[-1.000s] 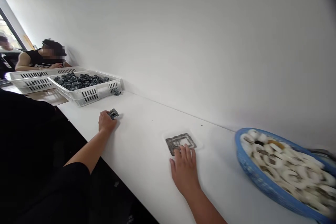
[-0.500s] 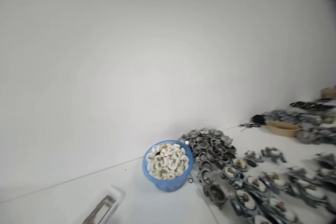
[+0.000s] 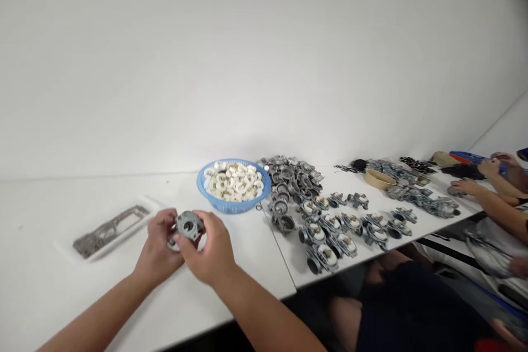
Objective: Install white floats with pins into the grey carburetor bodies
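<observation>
A grey metal carburetor (image 3: 188,225) is held above the white table between my two hands. My left hand (image 3: 162,242) wraps its left side with the fingers behind it. My right hand (image 3: 212,245) grips the right side, thumb pressed against the front near a round dark opening. Part of a white ring shows beneath the carburetor; the palms hide the rest. Just beyond my hands stands a blue basket (image 3: 233,208) full of white ring-shaped floats (image 3: 235,181). To the left lies a white tray (image 3: 144,206) of thin brownish parts (image 3: 107,231).
Right of the basket is a heap of grey metal bowls (image 3: 289,176). Several carburetors with white floats (image 3: 324,257) stand in rows nearer the table edge. Farther right are a tan round container (image 3: 379,180), more metal parts (image 3: 424,202) and co-workers' hands (image 3: 466,187).
The view has swung right and down from a blurred look at the wall. Both my hands and the carburetor have come into view, as have the people at right.
</observation>
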`<action>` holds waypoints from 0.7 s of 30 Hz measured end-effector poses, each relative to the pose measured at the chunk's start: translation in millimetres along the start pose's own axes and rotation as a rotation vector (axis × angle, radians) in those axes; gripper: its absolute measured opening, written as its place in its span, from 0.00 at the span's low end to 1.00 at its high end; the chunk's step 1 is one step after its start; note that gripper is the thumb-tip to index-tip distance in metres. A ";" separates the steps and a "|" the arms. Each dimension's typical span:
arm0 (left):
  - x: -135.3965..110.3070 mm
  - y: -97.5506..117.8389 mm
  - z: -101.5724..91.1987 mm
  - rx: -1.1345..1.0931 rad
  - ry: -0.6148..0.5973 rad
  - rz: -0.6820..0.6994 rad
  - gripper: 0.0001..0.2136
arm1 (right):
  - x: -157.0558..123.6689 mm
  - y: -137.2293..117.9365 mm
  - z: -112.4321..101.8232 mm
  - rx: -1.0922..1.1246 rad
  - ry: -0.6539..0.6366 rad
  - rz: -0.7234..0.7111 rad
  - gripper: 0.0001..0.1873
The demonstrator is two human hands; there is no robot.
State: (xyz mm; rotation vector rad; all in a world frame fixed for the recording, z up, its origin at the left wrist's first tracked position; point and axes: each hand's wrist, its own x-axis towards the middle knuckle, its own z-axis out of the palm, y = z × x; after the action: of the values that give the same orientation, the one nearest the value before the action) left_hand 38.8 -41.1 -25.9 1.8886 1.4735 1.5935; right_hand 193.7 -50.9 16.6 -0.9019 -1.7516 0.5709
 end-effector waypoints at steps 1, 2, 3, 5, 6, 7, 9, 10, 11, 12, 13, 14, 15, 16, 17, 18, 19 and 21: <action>-3.1 2.4 7.6 -0.062 -0.031 -0.039 0.31 | -3.0 7.5 -0.9 -0.043 -0.021 -0.012 0.24; -6.1 2.8 12.6 -0.095 -0.070 -0.085 0.33 | -5.3 15.1 -0.6 -0.078 -0.052 -0.017 0.23; -8.7 1.3 15.2 -0.113 -0.105 -0.117 0.34 | -7.0 22.4 0.6 -0.105 -0.088 -0.016 0.23; -11.5 -5.8 15.7 -0.118 -0.159 -0.150 0.37 | -7.6 35.5 4.2 -0.143 -0.149 -0.011 0.23; -11.7 -10.0 14.6 -0.113 -0.183 -0.154 0.39 | -6.9 41.0 6.1 -0.159 -0.173 -0.021 0.23; -11.1 -14.0 13.2 -0.104 -0.204 -0.162 0.41 | -5.8 45.7 8.0 -0.180 -0.192 -0.040 0.23; -8.8 -19.7 10.6 -0.080 -0.247 -0.199 0.43 | -3.7 52.5 11.2 -0.239 -0.217 -0.099 0.23; -7.2 -21.2 9.4 -0.075 -0.263 -0.222 0.44 | -3.1 54.8 12.2 -0.271 -0.226 -0.135 0.23; -5.5 -22.1 8.1 -0.085 -0.278 -0.242 0.45 | -2.8 56.4 12.8 -0.300 -0.233 -0.172 0.23; -3.7 -22.4 6.5 -0.104 -0.299 -0.259 0.45 | -2.9 57.5 12.8 -0.322 -0.238 -0.205 0.23; -1.8 -22.5 4.6 -0.117 -0.335 -0.278 0.44 | -3.3 58.3 12.3 -0.337 -0.245 -0.230 0.22; 0.1 -22.6 2.1 -0.133 -0.381 -0.290 0.43 | -4.0 58.8 11.3 -0.343 -0.256 -0.246 0.22; 2.1 -22.9 -0.8 -0.152 -0.430 -0.300 0.42 | -4.8 59.3 10.0 -0.342 -0.268 -0.252 0.21; 4.1 -23.8 -4.1 -0.175 -0.481 -0.309 0.42 | -5.6 59.8 8.4 -0.336 -0.281 -0.249 0.21; 6.2 -25.3 -7.5 -0.205 -0.530 -0.316 0.43 | -6.4 60.3 6.9 -0.327 -0.296 -0.243 0.21; 8.5 -27.5 -11.0 -0.243 -0.564 -0.318 0.44 | -6.9 61.0 5.4 -0.319 -0.313 -0.237 0.20; 11.0 -30.2 -14.3 -0.279 -0.590 -0.320 0.46 | -7.2 61.8 4.2 -0.315 -0.330 -0.232 0.20; 16.2 -36.4 -19.6 -0.316 -0.629 -0.341 0.50 | -7.0 63.2 2.5 -0.329 -0.359 -0.228 0.19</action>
State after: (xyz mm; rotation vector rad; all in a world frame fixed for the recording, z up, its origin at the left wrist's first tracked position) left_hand 1.5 -19.3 -35.9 1.6310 1.1096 0.8927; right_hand 211.7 -18.2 -34.9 -0.8405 -2.2870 0.3106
